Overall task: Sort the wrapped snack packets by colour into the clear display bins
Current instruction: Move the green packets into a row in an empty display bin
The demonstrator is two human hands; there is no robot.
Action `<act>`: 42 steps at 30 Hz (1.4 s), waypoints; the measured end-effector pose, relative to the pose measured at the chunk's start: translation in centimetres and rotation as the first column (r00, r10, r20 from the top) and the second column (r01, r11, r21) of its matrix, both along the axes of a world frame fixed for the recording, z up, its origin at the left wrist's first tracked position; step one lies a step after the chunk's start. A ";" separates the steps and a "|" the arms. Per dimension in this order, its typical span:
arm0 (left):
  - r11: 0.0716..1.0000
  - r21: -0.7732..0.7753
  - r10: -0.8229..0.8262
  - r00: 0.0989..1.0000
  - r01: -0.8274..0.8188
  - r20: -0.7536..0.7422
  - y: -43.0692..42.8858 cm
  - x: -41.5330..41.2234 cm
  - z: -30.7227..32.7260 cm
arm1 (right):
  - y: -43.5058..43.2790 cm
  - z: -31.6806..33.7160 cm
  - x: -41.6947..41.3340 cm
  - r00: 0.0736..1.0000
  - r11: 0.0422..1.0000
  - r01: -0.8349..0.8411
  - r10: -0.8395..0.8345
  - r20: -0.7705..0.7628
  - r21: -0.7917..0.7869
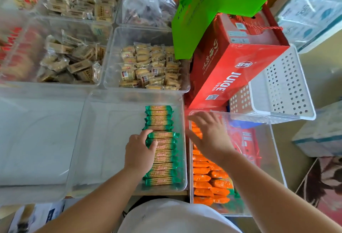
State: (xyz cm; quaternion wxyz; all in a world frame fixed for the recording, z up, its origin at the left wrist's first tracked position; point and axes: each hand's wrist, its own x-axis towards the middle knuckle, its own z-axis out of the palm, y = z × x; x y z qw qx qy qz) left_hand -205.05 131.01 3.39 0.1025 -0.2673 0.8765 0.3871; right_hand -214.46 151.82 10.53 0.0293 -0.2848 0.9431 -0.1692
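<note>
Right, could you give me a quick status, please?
Left hand grips green packets in clear bin. Right hand open over orange packets. Nothing blocking.

The green packets (162,147) have shiny green ends and a golden-tan middle with a small red label; their bin (103,140) is clear. The orange packets (205,179) are plain bright orange. Farther off, the beige packets (149,66) carry small red marks. The juice box (235,70) is red with white lettering, and the bag (212,7) over it is vivid green. The basket (285,84) is white, dotted with rows of round holes.
</note>
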 end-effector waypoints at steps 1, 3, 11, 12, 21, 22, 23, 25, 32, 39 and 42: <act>1.000 0.003 0.009 1.000 -0.009 -0.004 0.2 0.1 -0.1 | 2.3 -0.2 0.0 0.994 0.990 0.111 -0.112 -0.003 -0.087; 0.996 0.070 0.062 0.998 -0.062 -0.007 0.7 0.1 -0.4 | 7.1 -1.1 0.3 0.940 0.937 0.331 -0.316 0.130 -0.112; 0.991 0.042 0.125 0.992 -0.126 0.027 2.5 0.9 -1.6 | 16.8 -7.5 2.8 0.570 0.792 0.399 -0.609 0.552 0.462; 0.989 0.030 0.146 0.989 -0.147 0.035 2.6 0.8 -1.6 | 16.9 -8.2 3.0 0.539 0.790 0.388 -0.612 0.578 0.475; 0.974 -0.001 0.228 0.973 -0.228 0.041 3.7 0.7 -1.2 | 17.8 -11.7 3.6 0.610 0.802 0.353 -0.587 0.532 0.481; 0.973 -0.004 0.229 0.973 -0.229 0.038 3.8 0.7 -1.1 | 18.0 -11.6 3.6 0.609 0.813 0.334 -0.572 0.549 0.477; 0.973 -0.006 0.231 0.972 -0.231 0.039 3.9 0.6 -1.1 | 18.0 -11.6 3.5 0.610 0.825 0.322 -0.556 0.565 0.464; 0.973 -0.006 0.230 0.972 -0.230 0.040 4.0 0.6 -1.0 | 17.9 -11.0 3.5 0.611 0.841 0.324 -0.536 0.583 0.433; 0.975 0.010 0.223 0.974 -0.223 0.033 4.1 0.7 -0.8 | 18.5 -8.4 1.9 0.632 0.856 0.400 -0.517 0.578 0.329; 0.974 0.021 0.223 0.974 -0.224 0.033 3.9 0.9 -0.9 | 17.8 -9.3 2.0 0.516 0.923 0.334 -0.348 0.783 0.190; 0.974 0.019 0.226 0.973 -0.227 0.035 4.0 0.8 -0.9 | 17.4 -10.4 2.3 0.647 0.950 0.118 -0.295 0.703 0.290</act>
